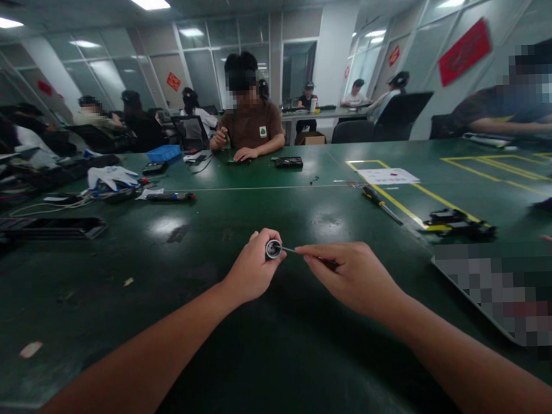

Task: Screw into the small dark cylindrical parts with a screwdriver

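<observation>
No lettering can be read; marks on the white sheet (389, 176) and large red poster (465, 52) are too blurred

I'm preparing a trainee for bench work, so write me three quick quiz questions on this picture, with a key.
1. Which of the camera wearer's hands holds the small round silver-rimmed object?
2. True or false: the thin metallic-looking rod is held in the wearer's right hand.
3. The black-and-yellow-handled screwdriver lies: a) inside the blue plastic basket; b) on the green tabletop; c) on a black chair.

Key: 1. The left hand. 2. True. 3. b.
</observation>
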Demonstrator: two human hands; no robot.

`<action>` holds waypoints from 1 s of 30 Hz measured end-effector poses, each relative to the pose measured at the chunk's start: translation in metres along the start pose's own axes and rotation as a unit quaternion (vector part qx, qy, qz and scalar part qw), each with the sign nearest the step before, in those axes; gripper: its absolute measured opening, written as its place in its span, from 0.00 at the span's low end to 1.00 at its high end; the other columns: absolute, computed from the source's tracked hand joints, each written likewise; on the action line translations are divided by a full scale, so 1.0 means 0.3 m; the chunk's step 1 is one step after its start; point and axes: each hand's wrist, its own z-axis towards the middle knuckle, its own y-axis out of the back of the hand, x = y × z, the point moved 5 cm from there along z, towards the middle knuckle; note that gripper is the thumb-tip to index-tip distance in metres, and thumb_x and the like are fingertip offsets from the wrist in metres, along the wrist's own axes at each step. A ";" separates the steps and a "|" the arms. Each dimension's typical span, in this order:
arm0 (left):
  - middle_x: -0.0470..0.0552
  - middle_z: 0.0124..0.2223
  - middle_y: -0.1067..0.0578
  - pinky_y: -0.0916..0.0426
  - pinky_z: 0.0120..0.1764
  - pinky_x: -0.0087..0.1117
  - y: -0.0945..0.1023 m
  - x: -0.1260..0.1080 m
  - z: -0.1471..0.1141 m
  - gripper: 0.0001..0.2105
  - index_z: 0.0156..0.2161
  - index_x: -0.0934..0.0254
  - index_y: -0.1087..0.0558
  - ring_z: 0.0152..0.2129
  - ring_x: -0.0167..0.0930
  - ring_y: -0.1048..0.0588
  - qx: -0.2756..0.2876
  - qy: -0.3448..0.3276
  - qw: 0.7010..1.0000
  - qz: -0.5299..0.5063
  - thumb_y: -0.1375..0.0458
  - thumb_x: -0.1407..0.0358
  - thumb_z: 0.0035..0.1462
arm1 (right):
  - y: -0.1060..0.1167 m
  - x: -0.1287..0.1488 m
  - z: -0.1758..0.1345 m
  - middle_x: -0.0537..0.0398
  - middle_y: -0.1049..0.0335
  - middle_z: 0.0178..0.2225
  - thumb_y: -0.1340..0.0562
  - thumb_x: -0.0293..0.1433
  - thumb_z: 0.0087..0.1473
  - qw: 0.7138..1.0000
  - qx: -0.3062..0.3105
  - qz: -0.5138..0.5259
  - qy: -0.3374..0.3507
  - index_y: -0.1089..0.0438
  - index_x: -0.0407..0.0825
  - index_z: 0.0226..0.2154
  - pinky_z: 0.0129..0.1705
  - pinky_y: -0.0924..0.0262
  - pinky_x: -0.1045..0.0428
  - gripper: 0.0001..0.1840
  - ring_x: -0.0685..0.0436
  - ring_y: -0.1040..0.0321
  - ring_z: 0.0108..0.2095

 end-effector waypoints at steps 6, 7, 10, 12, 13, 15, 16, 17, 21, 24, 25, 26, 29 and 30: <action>0.48 0.39 0.29 0.36 0.41 0.35 -0.004 0.001 -0.002 0.06 0.43 0.61 0.33 0.36 0.32 0.30 0.003 0.001 1.000 -0.003 0.42 0.66 0.61 | 0.000 -0.004 -0.004 0.55 0.17 0.36 0.41 0.29 0.61 1.000 -0.008 -0.016 -0.002 0.20 0.51 0.48 0.26 0.36 0.54 0.17 0.49 0.26 0.22; 0.48 0.39 0.29 0.36 0.41 0.35 -0.004 0.000 -0.002 0.06 0.43 0.61 0.33 0.36 0.32 0.30 0.003 0.000 1.000 -0.002 0.42 0.66 0.61 | 0.000 -0.003 -0.005 0.54 0.17 0.36 0.41 0.28 0.61 1.000 -0.007 -0.019 0.002 0.20 0.51 0.48 0.26 0.36 0.54 0.17 0.48 0.25 0.23; 0.48 0.39 0.29 0.36 0.41 0.35 0.000 -0.004 -0.003 0.06 0.43 0.61 0.33 0.36 0.32 0.30 -0.001 -0.002 1.000 0.005 0.42 0.67 0.61 | 0.003 0.004 -0.007 0.55 0.17 0.38 0.41 0.28 0.61 0.999 -0.009 -0.029 0.014 0.20 0.51 0.47 0.29 0.34 0.53 0.17 0.47 0.23 0.27; 0.47 0.39 0.29 0.35 0.42 0.36 0.003 -0.011 -0.003 0.06 0.42 0.61 0.33 0.37 0.33 0.30 -0.005 -0.010 1.000 0.016 0.42 0.68 0.61 | 0.004 0.011 -0.010 0.54 0.17 0.39 0.41 0.28 0.60 0.999 -0.013 -0.043 0.017 0.20 0.51 0.47 0.32 0.33 0.53 0.17 0.46 0.22 0.30; 0.47 0.39 0.29 0.35 0.43 0.37 0.005 -0.015 -0.002 0.06 0.42 0.61 0.33 0.37 0.32 0.30 -0.008 -0.015 1.000 0.025 0.42 0.69 0.60 | 0.005 0.015 -0.012 0.54 0.17 0.38 0.41 0.28 0.60 0.998 -0.016 -0.052 0.017 0.20 0.51 0.47 0.32 0.32 0.52 0.17 0.46 0.21 0.31; 0.47 0.39 0.28 0.35 0.47 0.41 0.006 -0.022 -0.001 0.05 0.42 0.61 0.34 0.36 0.32 0.29 -0.012 -0.022 0.999 0.043 0.43 0.70 0.61 | 0.003 0.023 -0.018 0.54 0.17 0.37 0.41 0.28 0.60 0.997 -0.020 -0.075 0.017 0.20 0.52 0.47 0.33 0.32 0.51 0.17 0.45 0.21 0.31; 0.46 0.39 0.28 0.35 0.49 0.43 0.006 -0.025 -0.001 0.05 0.42 0.61 0.34 0.36 0.32 0.29 -0.012 -0.024 0.998 0.051 0.43 0.70 0.61 | 0.001 0.028 -0.021 0.54 0.17 0.37 0.41 0.28 0.60 0.996 -0.020 -0.086 0.017 0.20 0.52 0.47 0.34 0.32 0.51 0.17 0.44 0.21 0.31; 0.46 0.39 0.28 0.36 0.51 0.45 0.005 -0.028 -0.001 0.05 0.42 0.61 0.34 0.36 0.32 0.29 -0.011 -0.025 0.998 0.059 0.44 0.71 0.61 | -0.002 0.032 -0.024 0.54 0.17 0.36 0.41 0.28 0.60 0.995 -0.020 -0.097 0.017 0.20 0.52 0.47 0.34 0.32 0.50 0.17 0.44 0.21 0.31; 0.46 0.38 0.29 0.39 0.57 0.52 0.001 -0.038 -0.005 0.05 0.41 0.61 0.34 0.38 0.33 0.29 -0.003 -0.040 0.996 0.085 0.44 0.72 0.62 | -0.012 0.041 -0.031 0.54 0.17 0.37 0.42 0.29 0.61 0.992 -0.015 -0.126 0.010 0.21 0.52 0.48 0.34 0.33 0.49 0.17 0.43 0.21 0.32; 0.46 0.39 0.29 0.41 0.59 0.55 0.002 -0.035 -0.005 0.05 0.41 0.61 0.35 0.38 0.33 0.29 -0.003 -0.039 0.996 0.086 0.45 0.72 0.62 | -0.016 0.036 -0.026 0.56 0.17 0.37 0.42 0.29 0.61 0.994 -0.004 -0.113 -0.006 0.20 0.53 0.48 0.31 0.35 0.51 0.17 0.45 0.22 0.29; 0.46 0.39 0.29 0.41 0.59 0.55 0.002 -0.032 -0.004 0.05 0.41 0.61 0.34 0.38 0.33 0.29 -0.005 -0.036 0.996 0.084 0.45 0.72 0.62 | -0.015 0.032 -0.023 0.56 0.17 0.36 0.42 0.29 0.61 0.994 0.000 -0.105 -0.012 0.20 0.54 0.48 0.29 0.37 0.51 0.17 0.46 0.23 0.27; 0.46 0.39 0.28 0.41 0.60 0.56 0.002 -0.030 -0.002 0.05 0.42 0.61 0.34 0.37 0.32 0.29 -0.006 -0.033 0.996 0.083 0.45 0.72 0.61 | -0.014 0.028 -0.020 0.57 0.17 0.35 0.42 0.29 0.61 0.995 0.003 -0.097 -0.018 0.20 0.54 0.48 0.28 0.38 0.52 0.17 0.47 0.25 0.25; 0.46 0.38 0.28 0.43 0.61 0.57 -0.002 -0.023 0.006 0.05 0.41 0.61 0.35 0.38 0.33 0.29 -0.003 -0.033 0.995 0.091 0.44 0.72 0.61 | -0.005 0.022 -0.015 0.57 0.17 0.34 0.42 0.30 0.61 0.996 0.002 -0.085 -0.023 0.20 0.54 0.47 0.25 0.40 0.52 0.17 0.49 0.27 0.22; 0.46 0.38 0.28 0.44 0.61 0.57 -0.003 -0.022 0.008 0.05 0.41 0.61 0.35 0.38 0.33 0.29 -0.001 -0.034 0.995 0.094 0.44 0.72 0.61 | -0.001 0.023 -0.016 0.57 0.17 0.34 0.42 0.30 0.61 0.996 0.000 -0.083 -0.021 0.20 0.54 0.46 0.25 0.40 0.52 0.17 0.49 0.27 0.22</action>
